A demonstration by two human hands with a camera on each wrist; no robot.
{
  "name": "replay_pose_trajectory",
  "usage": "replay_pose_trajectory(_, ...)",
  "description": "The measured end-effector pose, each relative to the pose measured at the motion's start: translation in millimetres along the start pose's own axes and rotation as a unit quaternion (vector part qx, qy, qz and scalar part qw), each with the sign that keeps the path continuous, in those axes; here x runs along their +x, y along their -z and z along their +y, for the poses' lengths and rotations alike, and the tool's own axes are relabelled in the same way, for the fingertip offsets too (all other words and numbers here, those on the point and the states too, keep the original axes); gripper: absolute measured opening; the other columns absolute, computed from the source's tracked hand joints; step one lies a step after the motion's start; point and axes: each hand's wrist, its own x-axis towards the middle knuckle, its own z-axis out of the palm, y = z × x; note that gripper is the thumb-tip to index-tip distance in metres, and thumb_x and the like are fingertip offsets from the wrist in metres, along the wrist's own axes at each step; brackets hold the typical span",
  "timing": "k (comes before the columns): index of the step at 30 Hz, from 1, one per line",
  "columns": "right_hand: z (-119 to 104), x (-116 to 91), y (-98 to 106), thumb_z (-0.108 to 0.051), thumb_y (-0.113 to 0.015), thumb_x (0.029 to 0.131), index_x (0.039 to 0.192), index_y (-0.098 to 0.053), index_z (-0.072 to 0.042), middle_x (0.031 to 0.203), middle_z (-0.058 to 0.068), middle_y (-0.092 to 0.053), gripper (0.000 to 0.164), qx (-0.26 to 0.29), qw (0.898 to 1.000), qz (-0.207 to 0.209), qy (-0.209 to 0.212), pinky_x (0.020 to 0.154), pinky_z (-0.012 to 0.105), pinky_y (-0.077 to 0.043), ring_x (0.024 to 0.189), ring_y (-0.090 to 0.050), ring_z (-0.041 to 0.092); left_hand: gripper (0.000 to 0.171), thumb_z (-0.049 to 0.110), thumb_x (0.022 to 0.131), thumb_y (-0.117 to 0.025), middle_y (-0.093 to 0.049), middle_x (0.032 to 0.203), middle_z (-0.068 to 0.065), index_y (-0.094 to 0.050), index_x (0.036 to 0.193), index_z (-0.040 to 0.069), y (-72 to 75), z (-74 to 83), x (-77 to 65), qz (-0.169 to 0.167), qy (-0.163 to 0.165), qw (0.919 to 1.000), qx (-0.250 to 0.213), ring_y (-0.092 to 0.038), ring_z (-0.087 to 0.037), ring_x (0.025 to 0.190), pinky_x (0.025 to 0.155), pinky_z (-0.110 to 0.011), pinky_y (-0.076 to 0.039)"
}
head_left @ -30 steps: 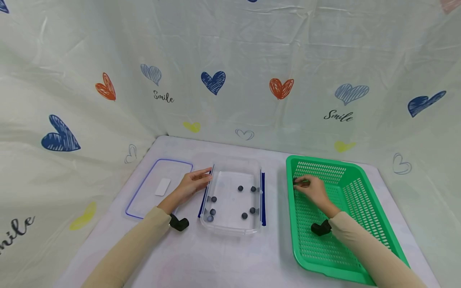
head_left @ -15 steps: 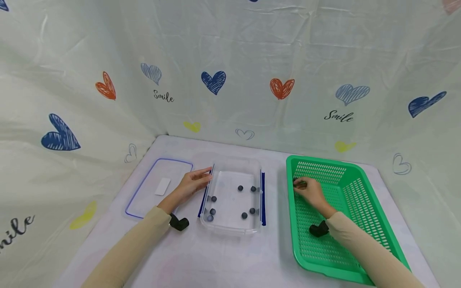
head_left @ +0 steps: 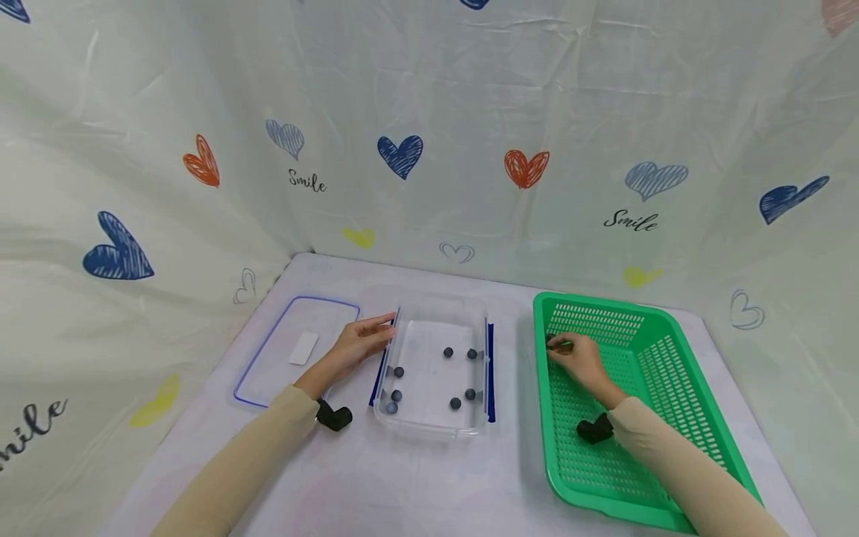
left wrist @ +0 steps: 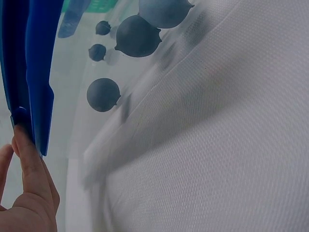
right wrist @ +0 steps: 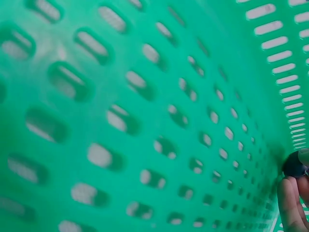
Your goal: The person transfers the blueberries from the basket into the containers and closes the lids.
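A clear plastic container (head_left: 429,431) with blue side latches stands mid-table and holds several small dark balls (head_left: 447,352). My left hand (head_left: 362,341) rests with straight fingers against its left blue latch (left wrist: 34,72); in the left wrist view my fingertips (left wrist: 26,154) touch that latch, and dark balls (left wrist: 103,94) show through the wall. My right hand (head_left: 573,354) is inside the green basket (head_left: 671,373), by its left wall. There its fingers (right wrist: 289,203) pinch a small dark ball (right wrist: 293,164), also seen in the head view as a dark ball (head_left: 552,342).
A clear lid with a blue rim (head_left: 295,350) and a white label lies flat to the left of the container. A cloth printed with hearts covers the table and hangs as walls at the back and sides.
The right hand has shifted slightly toward the basket's left wall. The left hand and the container have not moved.
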Motion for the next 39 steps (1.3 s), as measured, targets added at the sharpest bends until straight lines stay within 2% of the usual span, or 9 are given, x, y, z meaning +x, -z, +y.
replay_pose_trajectory(10,-10,2,17,-0.007,-0.069,0.081,0.094,-0.066,0.004,0.09,0.019,-0.065,0.016,-0.007,1.0,0.021,-0.014,0.064,0.031,-0.055,0.078,-0.064,0.029,0.051,0.023,0.081,-0.071,-0.057,0.11,-0.011,-0.055,0.129,0.013,-0.5,0.2,0.2,0.002,0.001,1.0,-0.001,-0.057,-0.016,0.101,0.087,-0.026,-0.048)
replay_pose_trajectory(17,-21,5,30,-0.011,-0.07,0.082,0.095,-0.066,0.003,0.091,0.018,-0.065,0.019,0.004,0.999,0.042,-0.016,0.064,0.021,-0.053,0.074,-0.063,0.008,0.052,0.023,0.081,-0.071,-0.055,0.109,-0.011,-0.055,0.129,0.012,-1.2,1.6,0.4,-0.008,-0.002,1.0,-0.004,-0.057,-0.016,0.101,0.088,-0.026,-0.048)
replay_pose_trajectory(21,-29,6,36,-0.015,-0.07,0.082,0.095,-0.067,0.001,0.092,0.017,-0.065,0.021,0.013,0.999,0.049,-0.015,0.063,0.018,-0.052,0.073,-0.061,0.0,0.052,0.024,0.081,-0.071,-0.056,0.11,-0.01,-0.055,0.129,0.013,-1.2,1.8,0.3,-0.001,0.003,1.0,0.003,-0.057,-0.015,0.1,0.087,-0.026,-0.048)
replay_pose_trajectory(29,-47,6,46,-0.021,-0.069,0.083,0.097,-0.067,-0.002,0.095,0.014,-0.066,0.024,0.01,0.999,0.045,-0.017,0.065,0.018,-0.051,0.075,-0.059,-0.004,0.053,0.026,0.081,-0.071,-0.056,0.112,-0.01,-0.054,0.13,0.014,-0.3,0.7,-0.3,0.0,0.003,0.9999,0.012,-0.056,-0.019,0.105,0.087,-0.025,-0.048)
replay_pose_trajectory(34,-71,3,53,-0.013,-0.068,0.084,0.099,-0.066,0.004,0.095,0.02,-0.065,0.023,0.018,0.999,0.038,-0.005,0.064,0.018,-0.051,0.076,-0.06,0.0,0.053,0.027,0.081,-0.07,-0.055,0.114,-0.011,-0.054,0.13,0.015,0.1,0.9,-0.7,-0.002,0.001,0.9999,0.013,-0.056,-0.017,0.105,0.088,-0.026,-0.048)
replay_pose_trajectory(36,-74,3,54,-0.012,-0.067,0.084,0.1,-0.065,0.005,0.096,0.021,-0.065,0.023,0.026,0.999,0.037,-0.002,0.065,0.017,-0.051,0.077,-0.061,0.002,0.052,0.027,0.081,-0.07,-0.055,0.115,-0.011,-0.054,0.13,0.015,-0.3,1.2,-1.0,-0.003,0.003,0.9999,0.012,-0.056,-0.016,0.105,0.088,-0.026,-0.048)
replay_pose_trajectory(39,-65,6,54,-0.018,-0.068,0.084,0.101,-0.066,0.001,0.097,0.018,-0.065,0.025,0.031,0.999,0.038,-0.008,0.067,0.017,-0.051,0.079,-0.06,0.001,0.052,0.026,0.081,-0.07,-0.055,0.114,-0.011,-0.055,0.13,0.015,-0.7,1.8,-1.2,-0.002,0.006,0.9999,0.009,-0.056,-0.018,0.105,0.088,-0.025,-0.048)
